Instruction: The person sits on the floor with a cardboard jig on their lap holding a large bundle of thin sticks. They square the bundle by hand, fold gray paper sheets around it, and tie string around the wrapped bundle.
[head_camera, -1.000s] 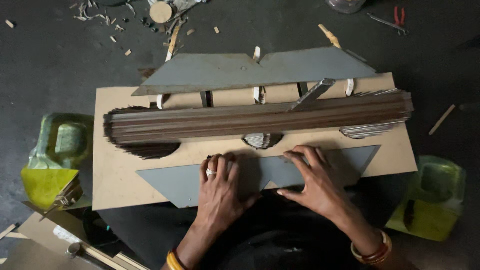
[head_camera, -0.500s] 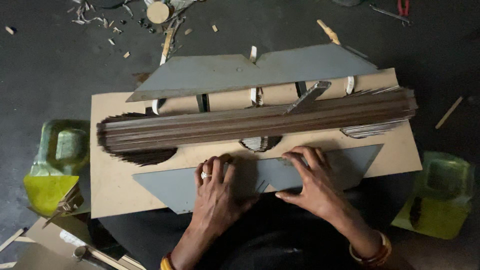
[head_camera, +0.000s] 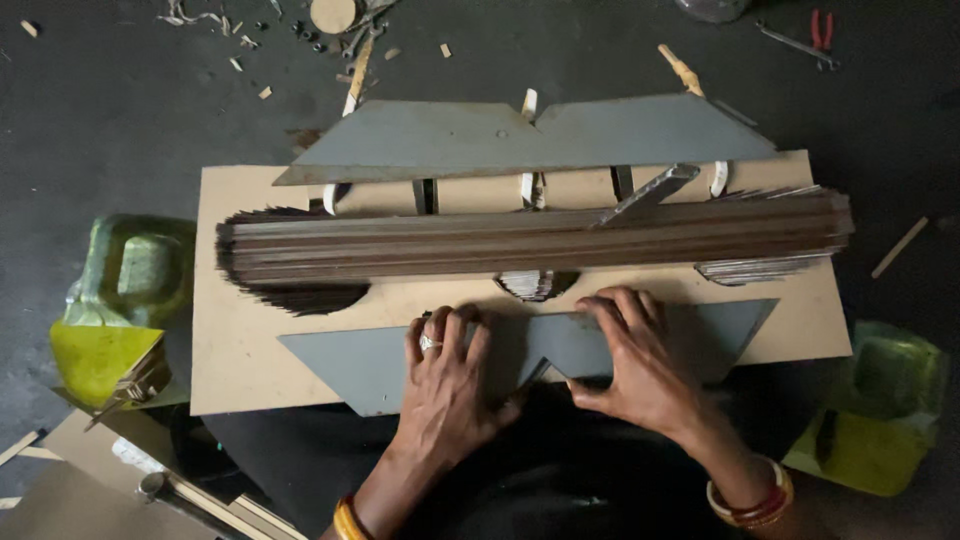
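1. Pressing left hand (head_camera: 447, 385) and right hand (head_camera: 640, 365), fingers spread flat, gripping nothing, on the grey notched sheet (head_camera: 700, 335) lying on the tan board (head_camera: 240, 350)
2. Looking stiff, thin, light; probably best taking by its edges

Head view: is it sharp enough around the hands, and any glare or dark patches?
Head view: left hand and right hand on the near grey panel look sharp; no strong glare; the dark floor and the area under the wrists lose detail in shadow.
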